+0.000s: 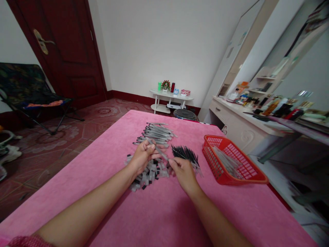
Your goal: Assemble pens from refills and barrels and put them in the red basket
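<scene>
Pen [161,152]: we hold it slantwise, pinched in the fingers of our left hand [144,155] and right hand [183,171].
Caps [151,173]: heaped below our hands on the pink cloth [146,216].
Row of pens [157,133]: just beyond our left hand.
Black sticks [185,154]: bunched beside our right.
Red basket [226,179]: farther right, holding clear tubes [228,161].

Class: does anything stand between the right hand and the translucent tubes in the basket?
Yes: the left wall of the red plastic basket, plus the edge of the black refill pile beside the right hand. Nothing visible covers the translucent tubes from above.
</scene>
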Motion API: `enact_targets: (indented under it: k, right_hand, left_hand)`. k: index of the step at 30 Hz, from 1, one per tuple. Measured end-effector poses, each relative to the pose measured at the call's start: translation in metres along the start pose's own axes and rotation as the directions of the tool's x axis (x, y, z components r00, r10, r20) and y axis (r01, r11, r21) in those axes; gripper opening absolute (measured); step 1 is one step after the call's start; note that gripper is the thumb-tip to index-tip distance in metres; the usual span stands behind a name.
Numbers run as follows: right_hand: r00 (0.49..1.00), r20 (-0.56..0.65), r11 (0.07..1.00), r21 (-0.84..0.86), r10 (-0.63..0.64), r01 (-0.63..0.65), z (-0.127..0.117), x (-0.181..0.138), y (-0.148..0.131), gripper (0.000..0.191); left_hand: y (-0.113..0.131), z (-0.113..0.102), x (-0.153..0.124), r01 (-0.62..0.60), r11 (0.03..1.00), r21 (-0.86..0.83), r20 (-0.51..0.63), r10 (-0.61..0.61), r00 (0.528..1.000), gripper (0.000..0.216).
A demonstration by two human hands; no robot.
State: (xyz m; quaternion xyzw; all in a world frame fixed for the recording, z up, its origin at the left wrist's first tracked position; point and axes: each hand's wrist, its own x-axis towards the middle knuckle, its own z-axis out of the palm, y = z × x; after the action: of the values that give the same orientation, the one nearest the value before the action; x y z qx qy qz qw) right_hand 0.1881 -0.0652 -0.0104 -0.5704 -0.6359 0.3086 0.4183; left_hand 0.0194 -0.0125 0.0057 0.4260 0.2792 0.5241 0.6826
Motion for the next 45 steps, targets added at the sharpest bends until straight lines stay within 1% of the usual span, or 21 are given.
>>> enact_targets:
  k: [1,4,5,8,10,11,15,19,22,25,26,29,31,34,36,38,41,43,45]
  right_hand:
    - [1.0,-0.001,1.0,-0.007,0.005,-0.005,0.0,0.0,0.0,0.031]
    - [0.997,-0.082,0.999,-0.045,0.001,-0.005,0.0,0.0,-0.002,0.016]
    - [0.996,-0.094,0.999,-0.037,-0.001,-0.003,0.0,0.0,-0.003,0.018]
    - [1.0,-0.026,0.999,0.042,0.006,-0.005,0.0,0.0,-0.004,0.022]
    - [1.0,0.009,0.998,0.058,0.014,-0.015,0.0,-0.001,-0.005,0.029]
    - [1.0,0.004,0.999,0.042,0.02,-0.02,-0.001,-0.001,-0.005,0.028]
    - [0.997,-0.07,0.995,-0.099,0.026,-0.033,-0.003,-0.001,-0.004,0.015]
    - [0.99,-0.139,0.965,-0.257,0.017,-0.052,-0.006,-0.002,-0.001,0.009]
    - [0.994,-0.104,0.932,-0.358,0.02,-0.057,-0.006,-0.003,-0.002,0.009]
    - [0.998,-0.057,0.908,-0.418,-0.014,-0.011,-0.004,-0.005,-0.007,0.025]
    - [0.998,-0.041,0.905,-0.426,-0.038,0.017,-0.003,-0.006,-0.009,0.027]
    - [0.994,0.042,0.886,-0.451,-0.1,0.108,-0.004,-0.007,-0.016,0.015]
    - [0.991,0.102,0.852,-0.508,-0.087,0.127,-0.011,-0.006,-0.02,0.021]
    - [0.994,0.112,0.767,-0.637,-0.008,0.078,-0.032,-0.002,-0.023,0.019]
    - [0.995,0.068,0.693,-0.721,0.073,-0.001,-0.049,0.002,-0.024,0.018]
    - [0.987,-0.004,0.608,-0.787,0.159,-0.101,-0.064,0.006,-0.023,0.019]
    - [0.967,-0.108,0.488,-0.847,0.232,-0.212,-0.077,0.01,-0.019,0.022]
    - [0.957,-0.165,0.424,-0.869,0.238,-0.255,-0.079,0.012,-0.014,0.024]
    - [0.949,-0.2,0.381,-0.88,0.242,-0.283,-0.078,0.013,-0.01,0.025]
  left_hand:
    - [0.0,-0.001,0.0,-0.001,1.0,0.002,-0.001,0.001,1.0,0.034]
    - [-0.002,-0.003,0.002,-0.008,1.0,0.001,0.001,0.008,1.0,0.033]
    - [-0.002,-0.003,0.002,-0.01,1.0,-0.001,0.003,0.01,1.0,0.033]
    - [-0.003,-0.004,0.002,-0.015,1.0,0.006,0.004,0.015,1.0,0.033]
    - [-0.003,-0.003,0.002,-0.012,1.0,0.024,-0.007,0.012,1.0,0.033]
    - [-0.003,-0.002,0.001,-0.008,0.999,0.037,-0.015,0.008,1.0,0.033]
    - [-0.004,-0.003,0.002,0.011,0.997,0.074,-0.073,-0.006,0.997,0.033]
    - [-0.003,-0.012,0.009,-0.028,0.998,0.063,-0.177,0.038,0.983,0.032]
    - [-0.002,-0.016,0.011,-0.027,0.998,0.058,-0.216,0.039,0.976,0.034]
    - [-0.002,-0.011,0.008,-0.026,0.994,0.105,-0.169,0.043,0.985,0.035]
    - [-0.002,-0.008,0.006,-0.025,0.992,0.124,-0.141,0.043,0.989,0.035]
    - [-0.002,-0.001,0.001,-0.007,0.985,0.172,-0.083,0.021,0.996,0.037]
    - [0.0,-0.002,0.002,-0.005,0.98,0.199,-0.094,0.024,0.995,0.037]
    - [0.004,-0.013,0.008,-0.059,0.973,0.221,-0.191,0.103,0.976,0.036]
    - [0.006,-0.021,0.014,-0.102,0.969,0.225,-0.263,0.161,0.951,0.037]
    - [0.007,-0.027,0.017,-0.123,0.966,0.226,-0.292,0.188,0.938,0.037]
    - [0.006,-0.028,0.018,-0.115,0.968,0.221,-0.267,0.174,0.948,0.038]
    - [0.004,-0.025,0.016,-0.102,0.968,0.228,-0.241,0.158,0.958,0.038]
    - [0.003,-0.021,0.015,-0.09,0.966,0.242,-0.224,0.146,0.963,0.038]
